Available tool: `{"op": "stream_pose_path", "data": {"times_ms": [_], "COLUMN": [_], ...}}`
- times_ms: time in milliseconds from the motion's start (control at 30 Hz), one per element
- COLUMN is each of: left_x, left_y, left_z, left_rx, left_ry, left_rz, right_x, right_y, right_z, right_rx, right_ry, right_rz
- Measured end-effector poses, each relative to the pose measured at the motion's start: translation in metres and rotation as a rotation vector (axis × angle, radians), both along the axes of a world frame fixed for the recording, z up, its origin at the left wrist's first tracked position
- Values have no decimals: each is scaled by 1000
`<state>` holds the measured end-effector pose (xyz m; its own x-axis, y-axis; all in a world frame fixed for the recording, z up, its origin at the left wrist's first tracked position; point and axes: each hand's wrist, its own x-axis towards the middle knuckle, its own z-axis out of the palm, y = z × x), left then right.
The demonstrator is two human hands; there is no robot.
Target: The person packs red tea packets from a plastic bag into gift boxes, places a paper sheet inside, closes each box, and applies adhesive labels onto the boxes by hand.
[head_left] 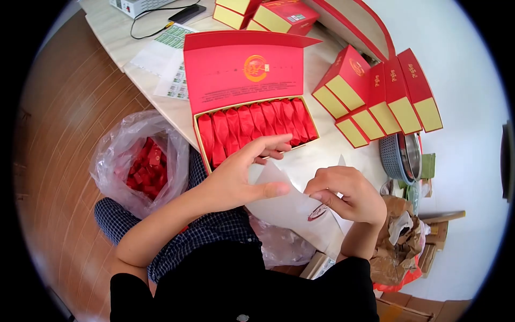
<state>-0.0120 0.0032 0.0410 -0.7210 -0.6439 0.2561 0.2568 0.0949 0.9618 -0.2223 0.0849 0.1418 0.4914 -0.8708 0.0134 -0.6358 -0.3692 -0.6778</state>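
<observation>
A white, translucent sheet (279, 206) with a dark red printed emblem hangs in front of me; whether it is a single layer or a bag I cannot tell. My right hand (348, 196) pinches its upper right part between thumb and fingers. Over the sheet's left corner, my left hand (241, 174) is open, thumb and fingers apart. Just beyond my left hand stands a red gift box (244, 80) with its lid up and a gold emblem inside the lid. Red foil packets (247, 123) fill it in a row, partly hidden by my left hand.
An open plastic bag (110, 155) of small red packets sits left of the table. Closed red and yellow boxes (386, 102) stand at the right, beside a grey basket (394, 155). Label sheets (174, 75) and a phone (188, 13) lie at the back left.
</observation>
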Motion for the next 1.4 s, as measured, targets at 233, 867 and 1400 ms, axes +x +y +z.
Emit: {"op": "stream_pose_path", "data": {"times_ms": [233,867,1400], "left_x": [29,36,48], "left_y": [-6,-49,-71], "left_z": [-15,-45,-49], "left_rx": [271,-209,-21], "left_ry": [4,-456,-183], "left_rz": [146,931,857], "right_x": [-8,-81,-88], "right_y": [-15,-126,-130], "right_z": [-12,-134,-128], "right_rx": [185,-73,30], "right_ry": [-97,-261,-308], "right_rz": [-194,-791,-832]}}
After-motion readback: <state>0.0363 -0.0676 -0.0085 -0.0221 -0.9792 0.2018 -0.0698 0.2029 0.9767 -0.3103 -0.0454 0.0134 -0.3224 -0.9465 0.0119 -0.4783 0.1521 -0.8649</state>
